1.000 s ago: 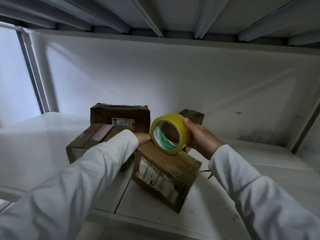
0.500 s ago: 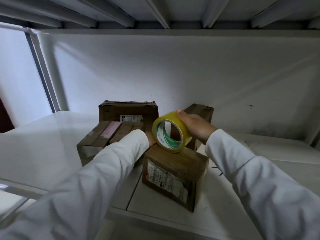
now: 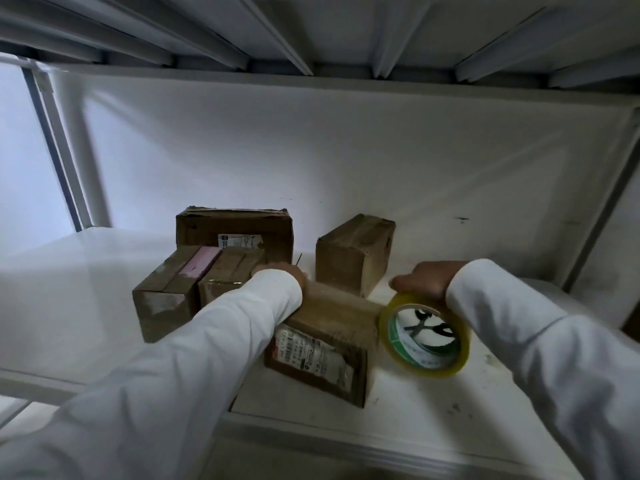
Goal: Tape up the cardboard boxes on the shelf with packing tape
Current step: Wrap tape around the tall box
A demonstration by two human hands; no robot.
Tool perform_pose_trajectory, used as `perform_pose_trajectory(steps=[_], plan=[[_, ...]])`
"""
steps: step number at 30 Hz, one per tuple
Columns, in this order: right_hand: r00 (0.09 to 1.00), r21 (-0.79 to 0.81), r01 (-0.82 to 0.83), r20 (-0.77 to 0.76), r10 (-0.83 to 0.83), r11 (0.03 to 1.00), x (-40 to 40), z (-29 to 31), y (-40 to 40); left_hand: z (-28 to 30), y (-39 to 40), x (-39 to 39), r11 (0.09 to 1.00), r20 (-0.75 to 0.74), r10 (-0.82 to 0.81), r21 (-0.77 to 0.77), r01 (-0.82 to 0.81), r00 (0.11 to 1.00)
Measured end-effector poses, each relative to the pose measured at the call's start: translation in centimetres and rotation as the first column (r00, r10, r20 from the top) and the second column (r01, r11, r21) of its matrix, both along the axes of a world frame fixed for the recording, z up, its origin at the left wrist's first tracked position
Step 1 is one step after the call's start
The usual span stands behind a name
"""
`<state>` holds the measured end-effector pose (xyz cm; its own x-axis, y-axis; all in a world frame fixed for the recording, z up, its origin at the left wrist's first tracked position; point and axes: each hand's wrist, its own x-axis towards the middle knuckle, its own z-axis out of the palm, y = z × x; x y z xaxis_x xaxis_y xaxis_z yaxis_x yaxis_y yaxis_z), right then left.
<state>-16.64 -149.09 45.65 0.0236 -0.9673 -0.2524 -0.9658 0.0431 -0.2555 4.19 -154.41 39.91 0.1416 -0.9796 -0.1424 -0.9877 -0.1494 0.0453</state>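
Observation:
A yellow packing tape roll (image 3: 425,367) with a green-and-white core stands on edge just right of the front cardboard box (image 3: 332,317), low over the shelf (image 3: 433,420). My right hand (image 3: 427,278) grips the roll from above. My left hand (image 3: 289,271) curls over the far top edge of that labelled box, its fingers mostly hidden by my sleeve. Behind stand three more boxes: a wide one (image 3: 235,230) at the back, one with a pink patch (image 3: 173,289) at the left, and an upright one (image 3: 353,254) at the back right.
Dark scissors (image 3: 427,325) lie on the shelf and show through the roll's hole. The white back wall is close behind the boxes. The upper shelf's ribbed underside (image 3: 311,32) hangs low overhead. A vertical post (image 3: 595,216) stands at the right.
My right hand has carried the tape roll from above the front box down to its right side. My left hand has stayed at the box's far edge. The camera has moved closer.

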Motion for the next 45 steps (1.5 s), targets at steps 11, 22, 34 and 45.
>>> perform_pose_trajectory(steps=[11, 22, 34, 45], plan=[[0.994, -0.037, -0.044, -0.097, 0.040, 0.998, -1.5, -3.8, -0.8, 1.3, 1.3, -1.7, 0.971, 0.386, -0.159, -0.104, 0.214, 0.909], [0.927, -0.129, 0.154, 0.362, -0.098, 0.980, -3.0, -5.6, -2.8, -2.0, -1.7, -7.3, 0.933, -0.153, -0.358, -0.094, 0.347, 0.921], [0.991, -0.177, 0.047, 0.134, -0.023, 0.983, -5.0, -5.0, -3.2, -3.0, -2.4, -6.5, 0.908, -0.134, -0.382, -0.240, 0.344, 0.914], [0.975, -0.056, 0.042, 0.221, -0.028, 0.998, -5.5, -8.1, -3.8, -3.0, -1.8, -6.8, 0.937, -0.239, -0.342, -0.158, 0.311, 0.909]])
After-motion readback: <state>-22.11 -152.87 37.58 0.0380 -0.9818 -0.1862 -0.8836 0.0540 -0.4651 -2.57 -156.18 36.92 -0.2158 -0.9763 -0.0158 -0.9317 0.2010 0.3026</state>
